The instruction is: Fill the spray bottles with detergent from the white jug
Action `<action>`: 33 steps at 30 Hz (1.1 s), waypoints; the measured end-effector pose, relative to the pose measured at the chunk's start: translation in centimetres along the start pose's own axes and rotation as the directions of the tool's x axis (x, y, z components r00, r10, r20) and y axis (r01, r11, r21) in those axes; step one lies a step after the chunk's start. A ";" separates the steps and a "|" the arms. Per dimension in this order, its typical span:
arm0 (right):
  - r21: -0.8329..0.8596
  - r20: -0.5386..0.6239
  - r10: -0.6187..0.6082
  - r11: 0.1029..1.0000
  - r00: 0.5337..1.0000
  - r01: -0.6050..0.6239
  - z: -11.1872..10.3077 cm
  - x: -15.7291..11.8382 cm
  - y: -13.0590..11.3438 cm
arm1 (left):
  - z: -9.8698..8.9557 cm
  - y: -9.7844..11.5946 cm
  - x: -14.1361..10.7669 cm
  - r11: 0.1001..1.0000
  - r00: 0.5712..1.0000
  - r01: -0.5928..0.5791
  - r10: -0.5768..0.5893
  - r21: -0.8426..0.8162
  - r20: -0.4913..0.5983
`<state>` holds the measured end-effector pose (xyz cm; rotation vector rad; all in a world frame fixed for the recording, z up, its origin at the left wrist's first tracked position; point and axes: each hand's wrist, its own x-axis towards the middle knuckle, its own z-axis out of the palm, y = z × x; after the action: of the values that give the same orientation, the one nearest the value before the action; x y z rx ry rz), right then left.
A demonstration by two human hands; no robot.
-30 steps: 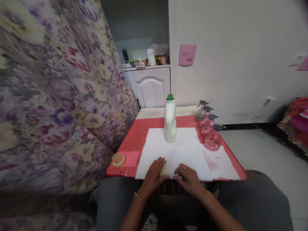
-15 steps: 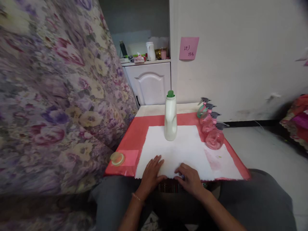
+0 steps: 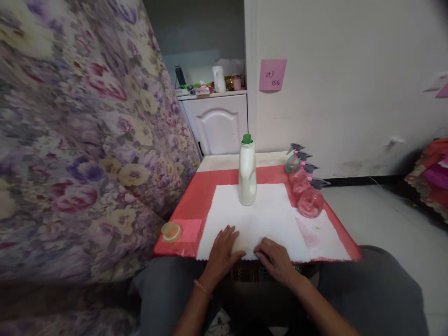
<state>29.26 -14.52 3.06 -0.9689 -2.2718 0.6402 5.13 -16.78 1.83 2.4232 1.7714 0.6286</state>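
My left hand (image 3: 223, 249) lies flat on the near edge of a white cloth (image 3: 269, 210), fingers spread and holding nothing. Just to its right, my right hand (image 3: 275, 255) rests at the same edge with its fingers curled and pressed together; what they hold, if anything, is hidden. Beyond both hands a pale green bottle (image 3: 247, 179) stands upright on the cloth, a green piece (image 3: 247, 138) showing in its open neck.
Several spray bottles (image 3: 311, 203) line the right side of the red-covered table (image 3: 189, 203). At the left, a round lid-like item (image 3: 171, 231) sits by a pink sheet (image 3: 191, 230). A floral curtain (image 3: 87, 163) hangs at the left; a cabinet (image 3: 219, 123) stands behind.
The view has shifted slightly. My right thumb and fingers have drawn closer together, and my left thumb reaches a little farther right. The bottle stays on the cloth.
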 end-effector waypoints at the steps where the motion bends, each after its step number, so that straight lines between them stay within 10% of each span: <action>1: -0.001 -0.001 0.006 1.000 1.000 -0.006 0.1 0.0 0.1 | 0.3 0.5 0.2 1.000 1.000 -0.004 0.004 0.009 -0.008; 16: -0.015 0.004 0.069 0.998 0.998 -0.069 0.5 0.1 0.2 | 1.7 1.3 0.4 0.999 0.998 -0.050 0.049 0.018 0.047; 25: 0.010 0.013 0.026 1.000 1.000 -0.026 0.2 -0.2 0.1 | -2.0 -3.1 -2.4 0.997 0.997 0.077 -0.077 0.028 0.021; 33: 0.008 0.002 0.049 0.999 0.999 -0.049 0.8 -0.2 0.7 | -1.4 -4.2 -3.3 0.993 0.992 0.121 -0.121 -0.004 0.039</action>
<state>29.14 -14.41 2.01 -1.0236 -2.2516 0.6715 0.03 -18.66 0.99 2.2863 1.8807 0.5693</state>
